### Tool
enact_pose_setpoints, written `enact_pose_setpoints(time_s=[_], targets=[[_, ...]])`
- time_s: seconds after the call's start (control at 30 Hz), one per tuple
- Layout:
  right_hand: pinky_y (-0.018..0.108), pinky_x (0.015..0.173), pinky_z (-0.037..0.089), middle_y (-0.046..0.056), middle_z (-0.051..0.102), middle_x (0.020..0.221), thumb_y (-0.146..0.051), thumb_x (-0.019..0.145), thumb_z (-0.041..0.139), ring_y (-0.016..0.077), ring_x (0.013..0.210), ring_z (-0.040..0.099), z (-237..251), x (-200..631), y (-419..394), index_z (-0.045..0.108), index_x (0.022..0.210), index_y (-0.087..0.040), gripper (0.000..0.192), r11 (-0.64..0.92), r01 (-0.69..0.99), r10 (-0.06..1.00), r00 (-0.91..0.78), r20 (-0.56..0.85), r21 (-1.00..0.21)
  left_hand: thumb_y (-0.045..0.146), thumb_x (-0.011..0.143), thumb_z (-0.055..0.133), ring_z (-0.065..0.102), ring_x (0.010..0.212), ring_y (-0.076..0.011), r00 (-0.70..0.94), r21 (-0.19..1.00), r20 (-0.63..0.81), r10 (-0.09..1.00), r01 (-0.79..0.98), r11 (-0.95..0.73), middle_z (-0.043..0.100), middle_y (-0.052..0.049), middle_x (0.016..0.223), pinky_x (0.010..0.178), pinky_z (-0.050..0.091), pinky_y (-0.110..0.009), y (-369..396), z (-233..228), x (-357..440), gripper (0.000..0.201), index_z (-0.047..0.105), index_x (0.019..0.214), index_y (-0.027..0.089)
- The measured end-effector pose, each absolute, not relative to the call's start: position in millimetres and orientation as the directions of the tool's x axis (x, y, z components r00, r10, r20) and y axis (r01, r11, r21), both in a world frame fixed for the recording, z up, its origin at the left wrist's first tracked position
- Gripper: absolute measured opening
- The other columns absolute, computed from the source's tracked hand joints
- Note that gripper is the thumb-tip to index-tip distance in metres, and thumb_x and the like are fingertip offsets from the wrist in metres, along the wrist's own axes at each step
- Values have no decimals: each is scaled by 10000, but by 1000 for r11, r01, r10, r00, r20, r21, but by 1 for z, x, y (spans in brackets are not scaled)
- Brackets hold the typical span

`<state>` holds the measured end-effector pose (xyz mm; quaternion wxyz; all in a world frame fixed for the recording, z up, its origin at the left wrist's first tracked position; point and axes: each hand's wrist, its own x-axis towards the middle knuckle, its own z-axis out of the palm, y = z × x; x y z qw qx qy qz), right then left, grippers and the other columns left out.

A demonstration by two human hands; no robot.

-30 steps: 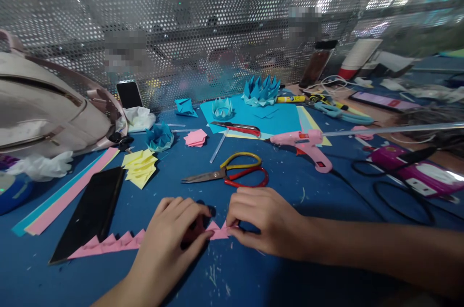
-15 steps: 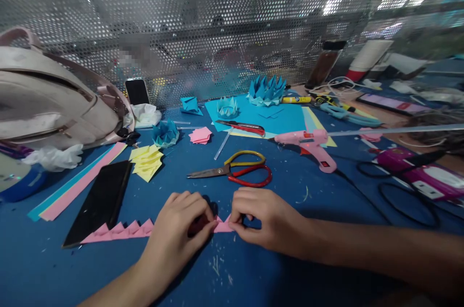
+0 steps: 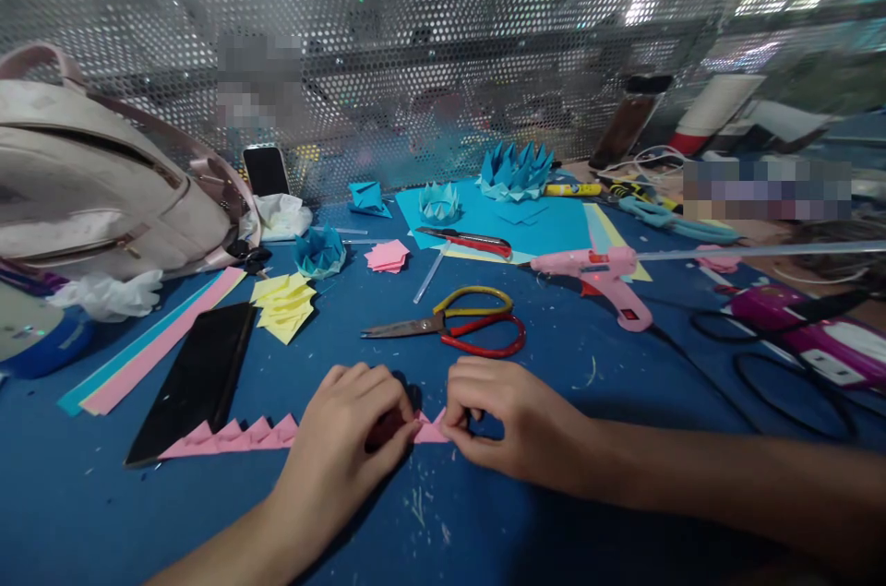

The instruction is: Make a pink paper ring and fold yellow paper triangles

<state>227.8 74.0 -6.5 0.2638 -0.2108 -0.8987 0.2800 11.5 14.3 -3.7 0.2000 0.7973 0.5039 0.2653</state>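
A pink paper strip [image 3: 242, 440] edged with folded triangles runs across the front of the table, its left end lying over a dark phone [image 3: 197, 383]. My left hand [image 3: 356, 424] pinches the strip between thumb and forefinger and covers its middle. Just to the right, my right hand [image 3: 495, 411] pinches the strip's right end; a short pink stretch shows between the two hands. Beyond the hands lie scissors [image 3: 443, 325] with one yellow and one red handle. Farther right rests a pink glue gun [image 3: 595, 272] with a clear glue stick in its back.
Yellow paper pieces [image 3: 283, 304], pink paper squares [image 3: 388, 256] and coloured paper strips [image 3: 156, 337] lie on the left and middle. Blue folded paper flowers [image 3: 516, 171] and a box cutter [image 3: 471, 242] are behind. A backpack [image 3: 103, 180] stands left; a purple power strip [image 3: 803, 328] lies right.
The view has shifted slightly, so most things sit a little farther right. Both hands keep their pinch on the pink strip, with hardly any movement.
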Motion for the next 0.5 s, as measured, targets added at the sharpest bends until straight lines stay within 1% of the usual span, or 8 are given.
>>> enact_pose_setpoints(time_s=[0.13,0.2,0.27,0.4,0.43,0.5], targets=[[230,624,360,-1,576,713,-77,855,565,122,679,504,-7,228,74,569,741,-162,143,787,215,489,-789,373,-578,129,928,556,486,746,-170,356,580,219,908,701,-415,590,36,792,696,264,-307,14,-3,12,146,545,800,198],[235,621,355,-4,561,707,-89,880,554,124,678,489,-6,228,74,564,739,-165,161,820,223,464,-800,382,-527,122,923,563,482,741,-169,352,574,228,908,705,-417,587,39,788,694,265,-307,14,-3,12,149,542,796,198],[249,620,346,-2,554,711,-110,919,534,131,679,466,-5,229,75,565,745,-166,186,877,238,412,-819,399,-417,122,922,569,480,735,-169,353,558,244,903,711,-428,588,40,788,695,268,-310,14,-3,13,147,543,800,200],[294,613,305,9,568,728,-163,988,497,157,688,427,-1,232,76,566,739,-171,259,970,225,243,-890,387,-92,148,949,564,499,761,-184,388,484,281,878,732,-479,608,25,834,723,288,-331,12,-4,12,113,567,855,209],[302,608,292,9,571,725,-169,995,498,162,687,422,0,234,77,563,726,-174,277,975,217,216,-902,374,-38,154,958,560,506,772,-187,400,457,297,867,738,-497,615,19,850,733,293,-337,11,-4,12,105,572,869,209],[312,610,281,10,587,726,-163,1005,491,169,690,424,3,237,76,582,738,-176,283,978,207,186,-912,365,20,160,982,532,514,786,-191,429,393,340,837,743,-541,628,8,870,753,300,-348,10,-6,12,115,574,884,203]])
